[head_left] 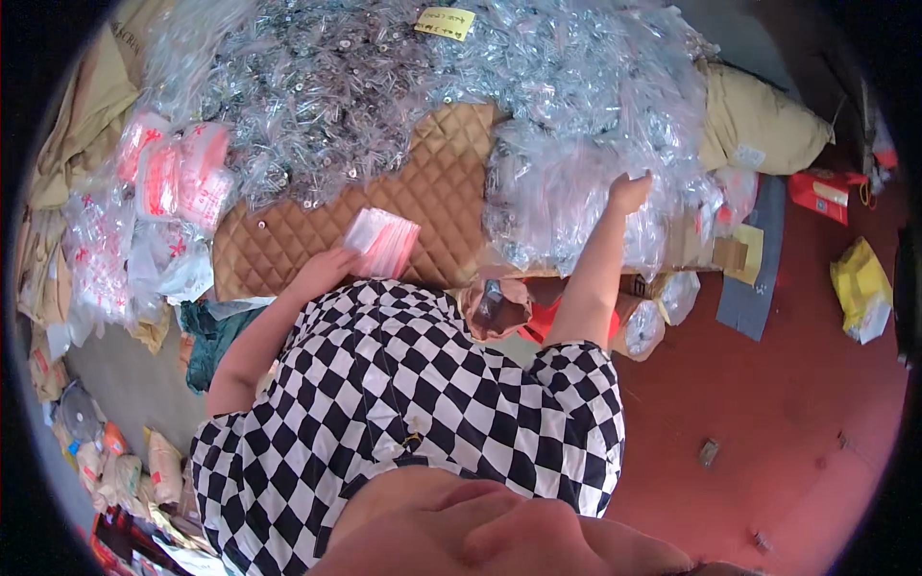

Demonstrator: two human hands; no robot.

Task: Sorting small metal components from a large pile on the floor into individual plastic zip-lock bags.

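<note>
My left hand [327,270] is at the near edge of the brown quilted mat [447,158], its fingers closed on the left side of a stack of clear plastic bags with red print [384,242]. Far out to the right, my right hand [631,193] reaches over a heap of clear plastic bags [567,197]. Its fingers are curled together, and whatever may be between them is too small to make out. Beyond the mat lies a big pile of small clear packets [317,96] with dark and metallic bits inside.
Red-printed bags [182,173] lie left of the mat. A yellow paper slip [445,23] tops the far pile. An open brown paper bag [497,305] stands at the near edge. A tan sack [764,120] sits at right; a yellow bag [861,288] lies on the red floor [759,413].
</note>
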